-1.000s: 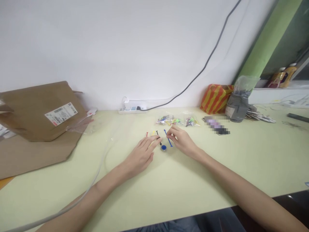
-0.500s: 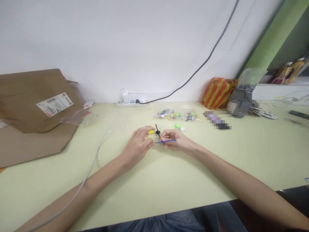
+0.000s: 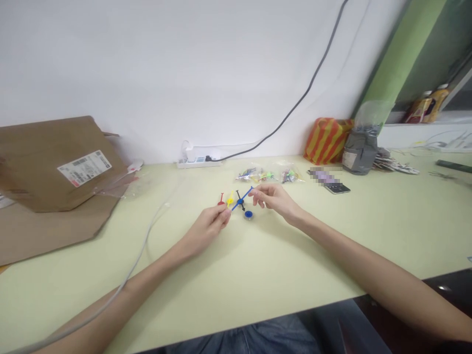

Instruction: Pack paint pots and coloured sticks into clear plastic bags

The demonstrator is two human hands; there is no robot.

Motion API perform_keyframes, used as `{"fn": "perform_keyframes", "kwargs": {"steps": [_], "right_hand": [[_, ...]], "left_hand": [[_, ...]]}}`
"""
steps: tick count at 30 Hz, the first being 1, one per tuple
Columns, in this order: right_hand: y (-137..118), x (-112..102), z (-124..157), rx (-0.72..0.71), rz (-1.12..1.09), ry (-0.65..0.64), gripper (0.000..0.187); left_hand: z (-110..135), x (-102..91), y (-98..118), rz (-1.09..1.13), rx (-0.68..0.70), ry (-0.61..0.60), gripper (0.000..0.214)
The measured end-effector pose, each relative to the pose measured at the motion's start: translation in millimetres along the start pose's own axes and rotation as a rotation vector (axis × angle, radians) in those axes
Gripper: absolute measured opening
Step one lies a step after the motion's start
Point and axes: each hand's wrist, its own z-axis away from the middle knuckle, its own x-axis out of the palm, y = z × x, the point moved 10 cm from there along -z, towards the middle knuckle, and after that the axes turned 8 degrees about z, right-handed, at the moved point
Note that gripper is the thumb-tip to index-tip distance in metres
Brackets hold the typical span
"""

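Observation:
A thin blue plastic rod (image 3: 242,199) slants between my hands, its lower end pinched in the fingertips of my left hand (image 3: 208,226). Its upper end reaches the fingers of my right hand (image 3: 273,199), though I cannot tell whether they grip it. The rod crosses a small blue hub (image 3: 240,201) lying over a black pin (image 3: 239,195). A red pin (image 3: 221,199) and a yellow pin (image 3: 230,199) stand just beyond my left fingers. A blue disc (image 3: 248,214) lies on the pale green table (image 3: 258,265) below the rod.
Small plastic bags of colored parts (image 3: 254,174) lie behind my hands. Farther back are a power strip (image 3: 198,162), a striped bag (image 3: 327,141) and a grey bag (image 3: 360,151). A brown parcel (image 3: 55,164) sits left, a grey cable (image 3: 151,231) crosses the table, and a phone (image 3: 341,189) lies right.
The blue rod has swung from nearly level in my right hand to a diagonal between both hands. The blue disc has come into view, and the head camera has shifted slightly.

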Motion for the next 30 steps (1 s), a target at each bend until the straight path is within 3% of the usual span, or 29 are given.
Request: {"fn": "perform_keyframes", "kwargs": {"steps": [4,7,11,15,20,24,30], "right_hand": [[2.7,11.6,2.3,0.044,-0.094,-0.087,0.043],[2.4,15.5,4.5,0.071,-0.112,-0.095,0.044],[3.1,19.2,5.4,0.085,-0.122,-0.107,0.045],[10.5,20.8,4.9,0.121,-0.098,-0.150,0.048],[26.5,12.4,4.7,0.240,0.106,-0.150,0.044],[30.3,8.3,0.4,0.245,0.241,-0.156,0.037],[28.7,1.1,-4.9,0.205,0.474,-0.157,0.035]], "left_hand": [[3.7,25.3,-10.2,0.374,-0.126,-0.247,0.047],[4.9,28.1,-16.8,0.519,-0.208,-0.291,0.048],[9.3,31.1,-25.6,0.526,-0.323,-0.331,0.049],[6.6,26.8,-26.8,0.459,-0.314,-0.276,0.050],[-0.1,17.0,-38.0,0.351,-0.358,-0.142,0.048],[-1.8,14.5,-46.0,0.276,-0.424,-0.077,0.042],[-5.3,18.4,-43.4,0.160,-0.399,-0.093,0.039]]}}
